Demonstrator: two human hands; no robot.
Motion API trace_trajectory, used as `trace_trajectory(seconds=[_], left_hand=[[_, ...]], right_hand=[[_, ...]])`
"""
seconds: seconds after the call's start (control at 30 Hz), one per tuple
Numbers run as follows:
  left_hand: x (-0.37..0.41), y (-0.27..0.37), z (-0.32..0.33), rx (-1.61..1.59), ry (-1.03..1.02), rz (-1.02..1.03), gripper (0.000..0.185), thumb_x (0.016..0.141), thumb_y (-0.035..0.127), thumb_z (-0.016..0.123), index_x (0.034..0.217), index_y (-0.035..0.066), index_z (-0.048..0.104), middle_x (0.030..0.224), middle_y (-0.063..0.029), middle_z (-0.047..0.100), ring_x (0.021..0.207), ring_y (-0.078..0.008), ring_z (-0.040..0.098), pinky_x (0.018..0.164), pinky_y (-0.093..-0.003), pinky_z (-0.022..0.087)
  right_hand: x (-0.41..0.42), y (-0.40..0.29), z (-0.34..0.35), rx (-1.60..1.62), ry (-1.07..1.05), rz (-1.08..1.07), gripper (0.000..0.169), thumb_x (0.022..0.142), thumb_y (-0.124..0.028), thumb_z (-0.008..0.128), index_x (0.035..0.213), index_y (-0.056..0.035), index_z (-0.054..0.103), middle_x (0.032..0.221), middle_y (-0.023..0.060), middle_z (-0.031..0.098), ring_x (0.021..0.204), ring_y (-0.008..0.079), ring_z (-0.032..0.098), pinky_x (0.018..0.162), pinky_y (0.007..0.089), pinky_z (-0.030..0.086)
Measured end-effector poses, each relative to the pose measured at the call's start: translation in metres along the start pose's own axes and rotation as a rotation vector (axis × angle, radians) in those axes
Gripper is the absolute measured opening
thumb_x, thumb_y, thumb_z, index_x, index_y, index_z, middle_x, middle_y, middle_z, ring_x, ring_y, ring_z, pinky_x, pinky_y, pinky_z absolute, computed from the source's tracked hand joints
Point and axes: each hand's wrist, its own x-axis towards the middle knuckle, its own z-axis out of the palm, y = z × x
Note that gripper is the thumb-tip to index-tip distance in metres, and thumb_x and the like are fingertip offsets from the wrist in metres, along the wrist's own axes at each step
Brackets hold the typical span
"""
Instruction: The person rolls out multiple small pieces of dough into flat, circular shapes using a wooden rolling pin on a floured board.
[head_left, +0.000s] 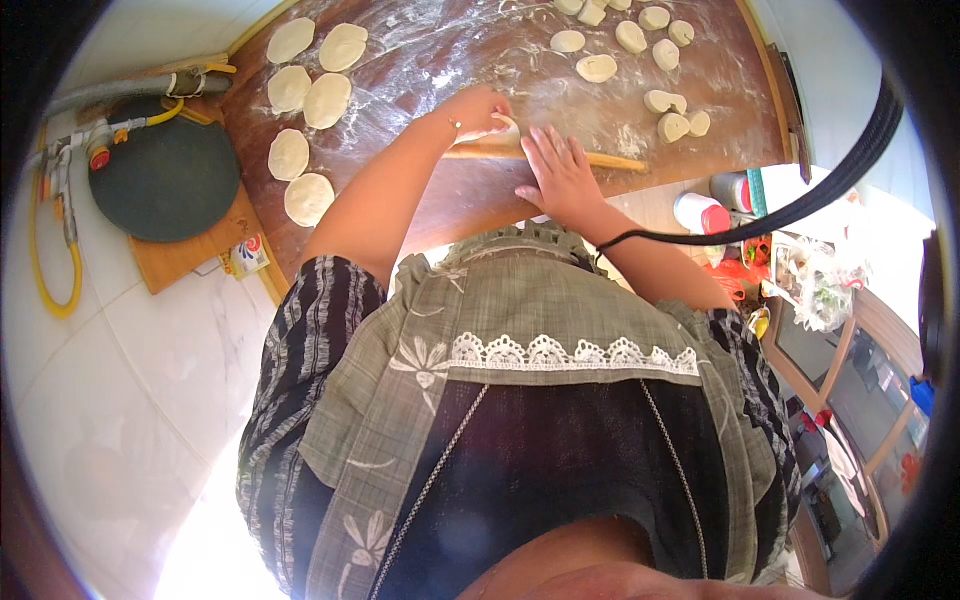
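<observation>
My left hand (480, 112) grips the edge of a thin dough round (501, 137), which curls up between its fingers. Under the lifted dough lies a wooden rolling pin (615, 162). My right hand (559, 169) rests palm down on the pin, its fingers spread flat over it. Several rolled dough rounds (328, 100) lie at the left of the floured wooden board (450, 202). Toward the upper right are several small dough pieces (597, 68), thicker than the rounds. Part of the dough in my left hand is hidden by the fingers.
A dark round lid or pan (165, 180) stands left of the board, beside a yellow hose (36, 247) and valve. Right of the board are jars with red lids (715, 218) and plastic bags (821, 289). A black cable (817, 195) runs near my right forearm.
</observation>
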Motion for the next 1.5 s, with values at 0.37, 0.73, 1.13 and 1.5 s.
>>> trace_trajectory(seconds=[0.37,0.73,1.13,1.5], left_hand=[[-0.007,-0.007,-0.014,0.017,0.049,-0.047,0.026,0.083,0.019,0.066,0.107,0.008,0.069,0.106,-0.0167,0.065,0.099,-0.0329,0.062,0.086,-0.0412,0.050],[-0.003,0.002,-0.018,0.070,-0.088,-0.062,0.029,0.087,0.023,0.064,0.113,0.011,0.068,0.101,-0.0189,0.066,0.096,-0.0332,0.063,0.083,-0.0425,0.049],[-0.053,-0.026,-0.025,0.169,0.040,-0.326,0.032,0.088,0.037,0.063,0.097,0.007,0.065,0.093,-0.0160,0.068,0.091,-0.0334,0.065,0.078,-0.0433,0.049],[-0.051,-0.028,-0.010,0.122,0.286,-0.141,0.030,0.085,0.029,0.067,0.106,0.008,0.066,0.097,-0.0151,0.067,0.094,-0.0340,0.063,0.083,-0.0417,0.050]], right_hand=[[0.057,0.023,0.001,-0.166,0.034,0.020,0.075,0.090,-0.051,0.056,0.146,-0.0047,0.035,0.152,0.0185,0.034,0.141,0.0357,0.031,0.113,0.0546,0.024],[0.062,0.023,0.007,-0.181,0.090,0.047,0.073,0.091,-0.049,0.056,0.146,-0.0060,0.036,0.150,0.0181,0.037,0.140,0.0368,0.033,0.112,0.0559,0.026],[0.090,0.021,0.015,-0.241,0.120,0.090,0.059,0.099,-0.047,0.045,0.147,-0.0138,0.036,0.152,0.0143,0.035,0.141,0.0349,0.031,0.112,0.0568,0.026],[0.092,0.022,0.019,-0.236,0.033,0.090,0.060,0.099,-0.047,0.043,0.147,-0.0119,0.035,0.153,0.0152,0.033,0.143,0.0335,0.029,0.113,0.0554,0.024]])
